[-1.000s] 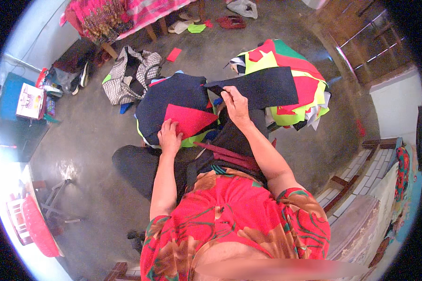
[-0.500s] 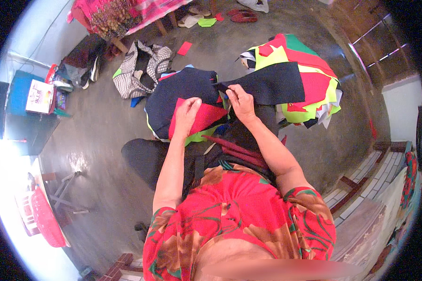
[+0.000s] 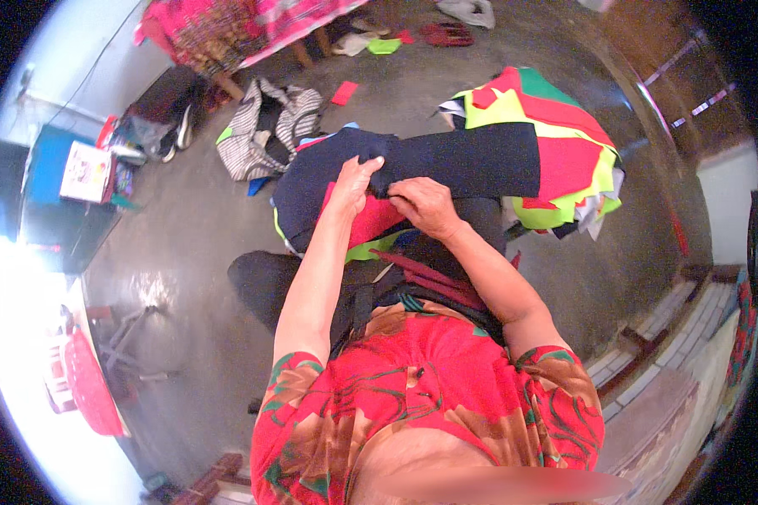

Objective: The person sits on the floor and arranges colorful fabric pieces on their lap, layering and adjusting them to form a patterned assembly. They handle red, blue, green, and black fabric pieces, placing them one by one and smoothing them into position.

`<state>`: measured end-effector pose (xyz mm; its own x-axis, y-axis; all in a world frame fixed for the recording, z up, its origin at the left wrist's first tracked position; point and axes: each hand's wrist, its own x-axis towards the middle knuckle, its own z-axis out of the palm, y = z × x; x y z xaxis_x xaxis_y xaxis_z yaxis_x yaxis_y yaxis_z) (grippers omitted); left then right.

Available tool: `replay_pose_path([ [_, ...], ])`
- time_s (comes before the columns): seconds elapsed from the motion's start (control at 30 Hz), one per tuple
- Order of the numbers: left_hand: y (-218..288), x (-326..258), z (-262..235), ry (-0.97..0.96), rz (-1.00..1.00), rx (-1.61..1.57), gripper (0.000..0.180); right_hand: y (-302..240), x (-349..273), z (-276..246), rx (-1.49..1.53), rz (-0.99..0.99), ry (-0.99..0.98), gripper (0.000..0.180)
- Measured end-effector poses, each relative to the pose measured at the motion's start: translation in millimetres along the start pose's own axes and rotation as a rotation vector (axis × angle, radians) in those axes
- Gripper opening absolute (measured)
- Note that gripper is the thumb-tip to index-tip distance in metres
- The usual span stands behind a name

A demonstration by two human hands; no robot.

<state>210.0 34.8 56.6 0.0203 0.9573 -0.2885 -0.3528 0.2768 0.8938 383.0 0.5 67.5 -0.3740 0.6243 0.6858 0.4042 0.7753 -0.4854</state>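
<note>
A dark navy-black strip of cloth (image 3: pixel 472 160) stretches from my hands across to the right-hand pile. Its left end is bunched between my two hands. My left hand (image 3: pixel 353 187) is closed on that end at its upper side, thumb on top. Just to the right and lower, my right hand (image 3: pixel 429 206) pinches the same cloth's lower edge with bent fingers. Beneath my hands, a red piece of cloth (image 3: pixel 370 220) lies on a heap covered by dark navy cloth (image 3: pixel 312 175). Yellow-green cloth (image 3: pixel 376 246) shows at the heap's near edge.
To the right stands a pile of red, yellow and green cloth pieces (image 3: pixel 568 172). A checked bundle (image 3: pixel 248 139) lies beyond the left heap, with a small red scrap (image 3: pixel 344 93) nearby. Shoes (image 3: pixel 184 128) sit by the left wall. A brick-patterned ledge (image 3: pixel 648 353) is at right.
My left hand has left the red cloth and moved right and up onto the dark strip. My right hand has shifted slightly lower along it, and the strip's bunched end lies between both hands.
</note>
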Motion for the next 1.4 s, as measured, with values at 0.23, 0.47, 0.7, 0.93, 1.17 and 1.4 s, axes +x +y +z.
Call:
replay_pose_path([
  [0.23, 49.0, 15.5, -60.2, 0.092, 0.100, 0.069, 0.025, 2.4, -4.6, 3.4, 0.037, 0.064, -0.148, 0.009],
  [0.47, 39.1, 9.8, -124.5, 0.412, 0.070, 0.358, 0.026, 8.6, -6.6, 8.5, 0.001, 0.130, -0.258, 0.010],
  [0.7, 41.6, 17.7, -128.5, 0.435, 0.048, 0.321, 0.020, 9.1, -4.0, 10.0, 0.039, 0.198, -0.302, 0.011],
  [0.93, 99.1, 50.8, -76.6, 0.079, 0.086, 0.026, 0.019, 8.5, -5.4, 10.4, 0.062, 0.252, -0.289, 0.011],
  [1.17, 161.7, 42.7, -52.1, -0.048, 0.270, -0.106, 0.016, 8.9, -3.9, 11.1, 0.071, 0.248, -0.264, 0.010],
  [1.4, 102.9, 13.7, -135.0, 0.272, 0.153, -0.175, 0.016, 9.2, -4.0, 11.8, 0.043, 0.251, -0.293, 0.010],
])
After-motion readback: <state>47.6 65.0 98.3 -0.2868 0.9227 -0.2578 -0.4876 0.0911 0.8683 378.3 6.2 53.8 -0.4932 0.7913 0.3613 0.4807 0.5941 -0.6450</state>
